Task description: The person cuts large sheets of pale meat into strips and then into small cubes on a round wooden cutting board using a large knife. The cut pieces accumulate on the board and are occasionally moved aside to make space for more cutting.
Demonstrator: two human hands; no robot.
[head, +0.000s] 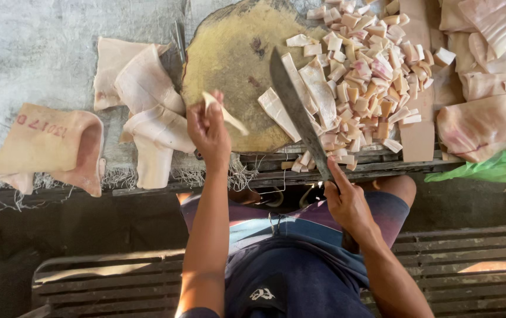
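Observation:
My left hand (207, 131) holds up a thin pale strip of pork skin (224, 112) over the near edge of a round wooden chopping block (229, 56). My right hand (347, 200) grips the handle of a long dark cleaver (297, 109), its blade lying flat across the block and pointing away from me. Several long cut strips of skin (309, 88) lie beside the blade. A heap of small cut skin pieces (370, 65) covers the block's right side.
Large uncut slabs of pork skin lie at the left (147, 106) and far left (52, 144) on a grey woven cloth (35, 53). More slabs (488, 112) pile at the right, above a green plastic bag (494, 168). A second knife (180, 42) lies behind the slabs.

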